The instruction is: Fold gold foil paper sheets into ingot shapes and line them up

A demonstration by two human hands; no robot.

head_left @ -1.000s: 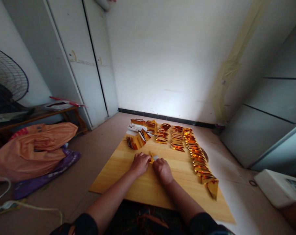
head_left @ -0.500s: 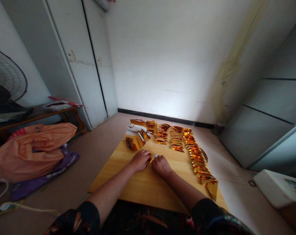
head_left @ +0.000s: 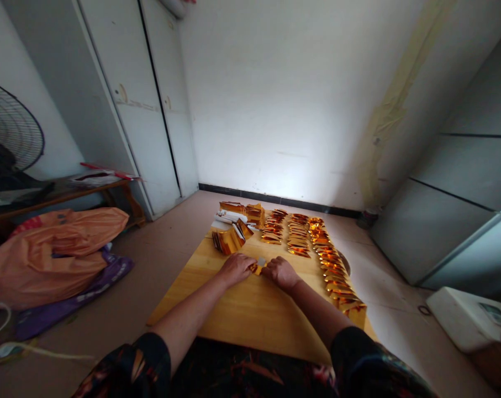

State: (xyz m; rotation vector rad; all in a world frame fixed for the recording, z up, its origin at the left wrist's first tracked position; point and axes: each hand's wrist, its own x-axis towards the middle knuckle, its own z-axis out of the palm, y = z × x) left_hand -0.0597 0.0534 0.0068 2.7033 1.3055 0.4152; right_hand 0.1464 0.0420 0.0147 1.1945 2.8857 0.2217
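Both my hands rest close together on a wooden board (head_left: 242, 309) on the floor. My left hand (head_left: 236, 268) and my right hand (head_left: 282, 273) are closed, pinching a small gold foil paper piece (head_left: 258, 267) between them. Just beyond my left hand sits a stack of gold foil sheets (head_left: 228, 241). Rows of folded gold foil pieces (head_left: 300, 235) lie across the board's far side, and another row (head_left: 337, 276) runs down its right edge.
An orange plastic bag (head_left: 55, 249) over a purple one lies on the floor at left, under a low wooden bench (head_left: 68, 193). A fan (head_left: 10, 138) stands far left. White cabinet doors (head_left: 142, 110) are behind. A white box (head_left: 465, 318) sits at right.
My hands have shifted slightly further onto the board, still working the same small gold piece. The camera view has dropped a little, showing more of my sleeves.
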